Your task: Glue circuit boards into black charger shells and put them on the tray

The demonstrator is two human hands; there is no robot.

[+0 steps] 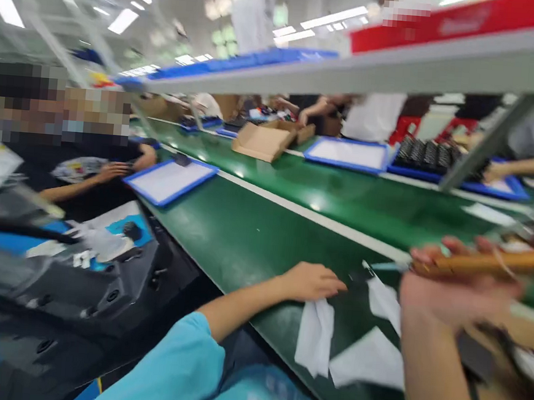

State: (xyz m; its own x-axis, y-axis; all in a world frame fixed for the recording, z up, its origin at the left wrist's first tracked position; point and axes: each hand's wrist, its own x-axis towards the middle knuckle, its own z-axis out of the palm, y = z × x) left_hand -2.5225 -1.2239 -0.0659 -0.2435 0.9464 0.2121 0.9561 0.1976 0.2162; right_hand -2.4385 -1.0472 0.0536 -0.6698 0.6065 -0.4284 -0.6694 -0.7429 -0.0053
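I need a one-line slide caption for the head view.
At a green conveyor belt, the left hand rests beside white sheets while the right hand grips a brown stick.

Premises are a factory assembly hall. A long green conveyor belt (255,236) with a white dividing stripe (312,217) runs the length of the room, with people seated at stations along both sides, a forearm (78,190) resting at the left edge. Blue-rimmed trays (170,180) sit at intervals on the belt, along with an open cardboard box (262,141), a rack of black parts (425,154) and loose white sheets (316,333). A metal shelf (397,71) above the line carries blue bins (240,65) and a red bin (447,23). A black moulded housing (79,296) lies beside the belt. Rows of ceiling light panels (124,21) cover the hall.
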